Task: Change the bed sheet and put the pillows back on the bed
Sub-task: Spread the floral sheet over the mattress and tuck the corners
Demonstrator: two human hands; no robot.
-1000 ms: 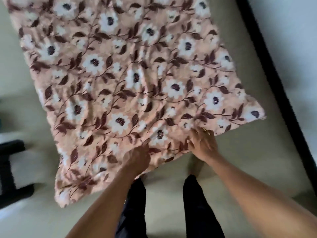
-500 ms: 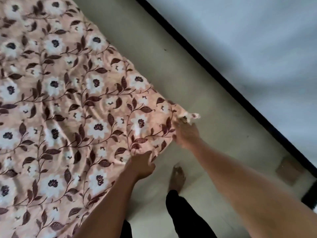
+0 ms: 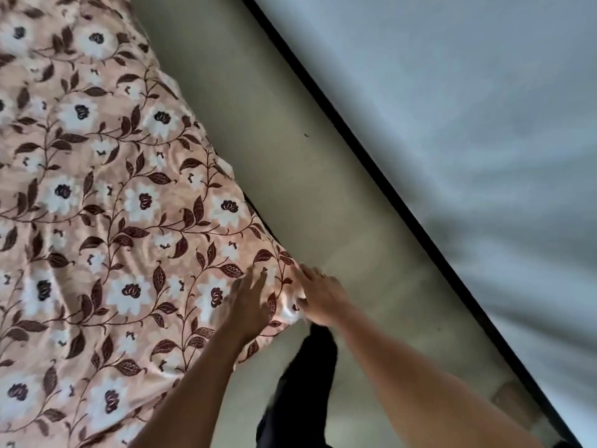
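A peach bed sheet (image 3: pixel 106 221) with white flowers and brown leaves covers the bed and fills the left half of the view. Its near right corner (image 3: pixel 284 286) sits between my hands. My left hand (image 3: pixel 248 305) lies flat on top of the sheet just left of that corner, fingers straight and spread. My right hand (image 3: pixel 319 299) rests against the corner's outer side with its fingers stretched along the edge; its thumb is by the white fold under the corner. Both hands are blurred. No pillow is in view.
Beige floor (image 3: pixel 323 189) runs diagonally beside the bed. A black skirting strip (image 3: pixel 387 185) borders a grey-blue wall (image 3: pixel 468 108) at the right. My dark-trousered leg (image 3: pixel 300 383) stands by the corner. A small brown patch (image 3: pixel 513 402) lies on the floor at lower right.
My left hand has moved right to the corner and flattened out. My right hand has loosened from gripping the corner tip to lying against it. The view has swung further right.
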